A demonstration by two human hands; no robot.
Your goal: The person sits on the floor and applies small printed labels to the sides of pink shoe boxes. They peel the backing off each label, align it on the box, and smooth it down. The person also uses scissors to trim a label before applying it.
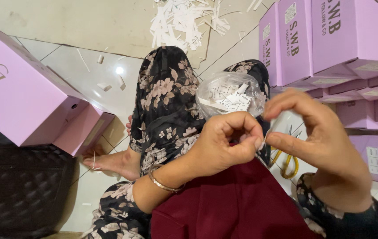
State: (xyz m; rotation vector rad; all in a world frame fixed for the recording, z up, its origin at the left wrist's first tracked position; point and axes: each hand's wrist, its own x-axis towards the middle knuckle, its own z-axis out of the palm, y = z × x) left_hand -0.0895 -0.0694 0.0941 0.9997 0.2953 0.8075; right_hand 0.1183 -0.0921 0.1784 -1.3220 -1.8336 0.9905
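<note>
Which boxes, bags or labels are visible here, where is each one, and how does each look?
Lilac box: left, tilted on the floor, rectangular, gold emblem.
Stacked lilac boxes: upper right, rectangular, dark print, small white stickers.
Clear plastic bag: centre, on the lap, holds small white paper tags.
White paper strips: top centre, scattered on the floor.

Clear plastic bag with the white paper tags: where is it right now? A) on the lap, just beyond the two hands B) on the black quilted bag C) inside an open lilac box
A: the clear plastic bag sits on the floral-clad lap, just beyond the left hand and right hand, which are pinched together.
</note>
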